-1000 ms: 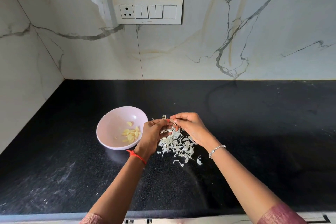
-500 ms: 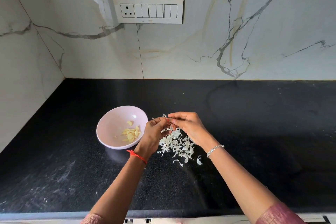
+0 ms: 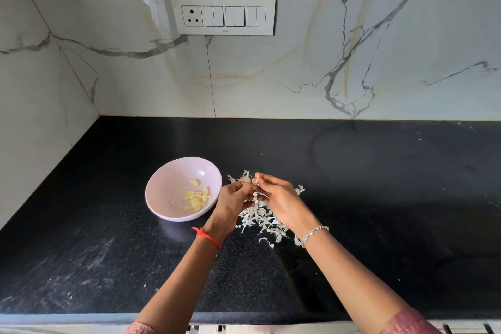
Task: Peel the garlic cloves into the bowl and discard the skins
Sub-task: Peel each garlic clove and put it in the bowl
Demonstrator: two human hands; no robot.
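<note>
A pale pink bowl (image 3: 162, 190) sits on the black counter and holds several peeled yellow garlic cloves (image 3: 196, 198). Just right of it lies a pile of white garlic skins (image 3: 261, 221). Above the pile my left hand (image 3: 230, 203) and my right hand (image 3: 282, 198) meet fingertip to fingertip, both pinching a small garlic clove (image 3: 256, 180) whose pale tip shows between the fingers. A strip of skin hangs down below the fingertips.
The black stone counter (image 3: 379, 198) runs wide to the right and toward the front edge. A marble wall with a switch panel (image 3: 223, 14) stands behind, and a side wall closes the left corner.
Both hands stay together over the skin pile with small finger movements on the clove. The bowl and the pile have not moved.
</note>
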